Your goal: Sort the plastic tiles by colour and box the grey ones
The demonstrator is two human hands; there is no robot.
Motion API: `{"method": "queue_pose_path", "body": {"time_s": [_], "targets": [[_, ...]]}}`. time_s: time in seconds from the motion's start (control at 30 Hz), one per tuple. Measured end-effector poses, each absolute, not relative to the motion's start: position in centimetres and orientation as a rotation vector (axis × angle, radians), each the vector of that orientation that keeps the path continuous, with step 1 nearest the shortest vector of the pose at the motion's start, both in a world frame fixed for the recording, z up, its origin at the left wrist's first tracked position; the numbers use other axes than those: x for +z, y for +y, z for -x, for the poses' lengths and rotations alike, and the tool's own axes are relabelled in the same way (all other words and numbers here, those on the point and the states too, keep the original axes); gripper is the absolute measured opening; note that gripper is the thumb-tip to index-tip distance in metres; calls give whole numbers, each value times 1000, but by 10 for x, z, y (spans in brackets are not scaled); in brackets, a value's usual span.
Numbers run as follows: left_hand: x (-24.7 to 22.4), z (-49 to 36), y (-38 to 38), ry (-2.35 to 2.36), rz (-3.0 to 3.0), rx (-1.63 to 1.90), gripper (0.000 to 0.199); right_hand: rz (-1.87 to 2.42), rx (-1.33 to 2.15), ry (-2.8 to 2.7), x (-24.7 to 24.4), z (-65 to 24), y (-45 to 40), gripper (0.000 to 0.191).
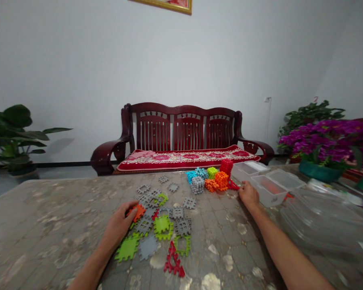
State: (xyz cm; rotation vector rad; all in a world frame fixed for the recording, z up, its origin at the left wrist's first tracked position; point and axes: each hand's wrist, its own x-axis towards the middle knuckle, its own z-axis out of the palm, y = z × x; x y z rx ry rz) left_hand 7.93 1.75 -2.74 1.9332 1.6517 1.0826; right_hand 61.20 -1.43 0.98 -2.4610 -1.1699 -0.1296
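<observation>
My left hand [121, 220] is at the left edge of a loose pile of plastic interlocking tiles, its thumb and fingers closed on an orange square tile [138, 212]. Around it lie grey tiles [144, 224], green tiles [128, 247] and a red triangular tile [173, 261] nearer me. My right hand [249, 195] rests on the table beside red triangular tiles [232, 185], fingertips slightly apart at their right end; its other fingers are partly hidden. Left of it stand sorted stacks: orange [221, 181], red [226, 166], grey [197, 185], blue [201, 173] and green [212, 172].
Clear plastic boxes [268, 192] stand just right of my right hand, with a larger clear container [326, 219] beyond. Purple flowers in a teal pot [320, 170] are at the right. A wooden bench [187, 133] with a red cushion stands behind the patterned table [63, 225].
</observation>
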Motion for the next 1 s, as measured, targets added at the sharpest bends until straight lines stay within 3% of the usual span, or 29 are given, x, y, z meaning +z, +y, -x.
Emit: {"method": "queue_pose_path", "body": {"time_s": [0.5, 0.73, 1.0], "targets": [[-23, -82, 15, 1672, -1913, 1084, 53, 2406, -152, -1199, 5, -604, -5, 47], [-17, -88, 9, 1658, -1916, 1120, 48, 1894, -232, -1191, -8, -577, -27, 31], [-7, -93, 3, 1678, -1888, 1107, 43, 1366, 333, -1863, 7, -445, -73, 27]]}}
